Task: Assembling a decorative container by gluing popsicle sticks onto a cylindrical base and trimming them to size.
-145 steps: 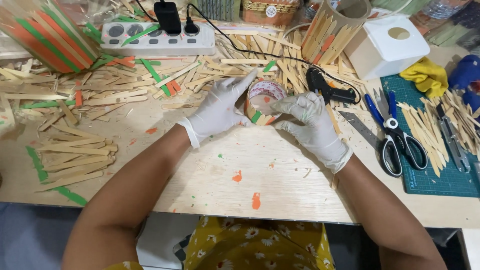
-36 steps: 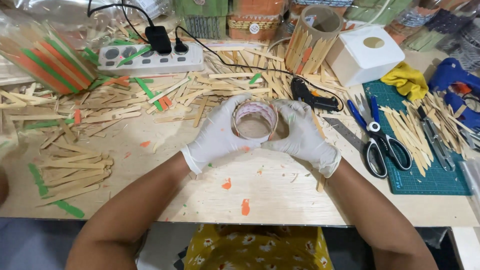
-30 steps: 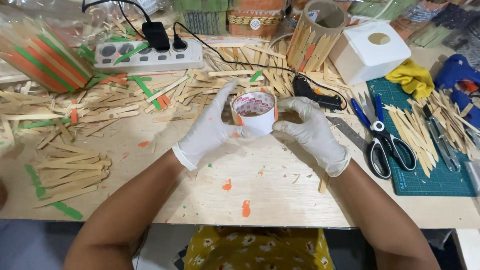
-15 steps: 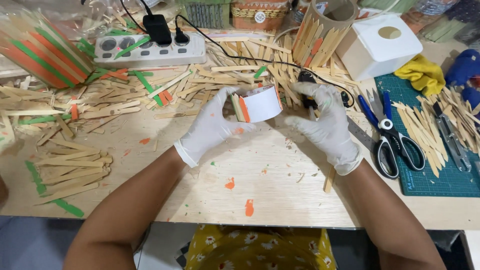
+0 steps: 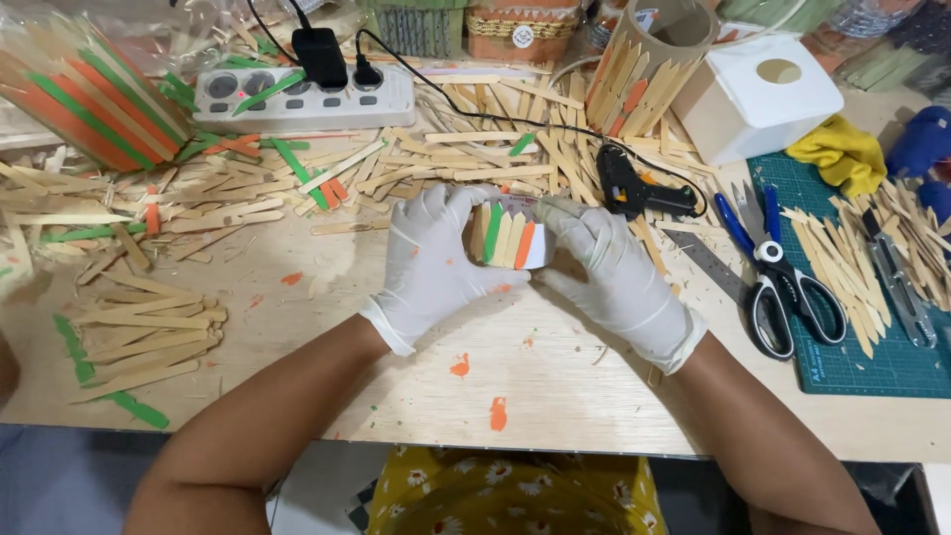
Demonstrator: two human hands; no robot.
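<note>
Both gloved hands, left hand (image 5: pixel 431 267) and right hand (image 5: pixel 614 272), gripped a small cup (image 5: pixel 510 236) partly clad in green, plain and orange sticks, held just above the wooden table (image 5: pixel 555 396); scissors (image 5: pixel 778 272) and glue gun (image 5: pixel 634 188) lay near.

On our pale wooden bench (image 5: pixel 555 391) we see loose plain, green and orange craft sticks (image 5: pixel 248 198) scattered around a white power strip (image 5: pixel 297 97). A black glue gun (image 5: pixel 634 188) lies beside blue-handled scissors (image 5: pixel 778 272), which overlap a green cutting mat (image 5: pixel 852 347). A white square box (image 5: pixel 758 94) and a yellow cloth (image 5: pixel 842 154) sit behind.
</note>
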